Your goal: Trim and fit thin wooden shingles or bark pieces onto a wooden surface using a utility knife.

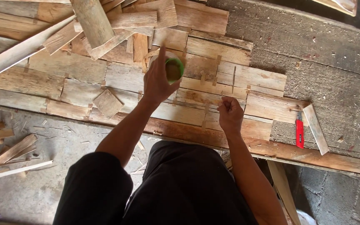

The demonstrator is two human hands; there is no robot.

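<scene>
— What have you got hold of?

— Your left hand (158,79) is closed round a roll of pale tape with a green core (172,68), lifted just above the flat panel of joined weathered wooden boards (84,89). Your right hand (230,113) is pinched almost shut; I can't tell what it holds.

— How should you go about it?

— Keep the roll low and steady over a seam. The red utility knife (299,132) lies well to your right, beside a loose wooden strip (316,128).
</scene>
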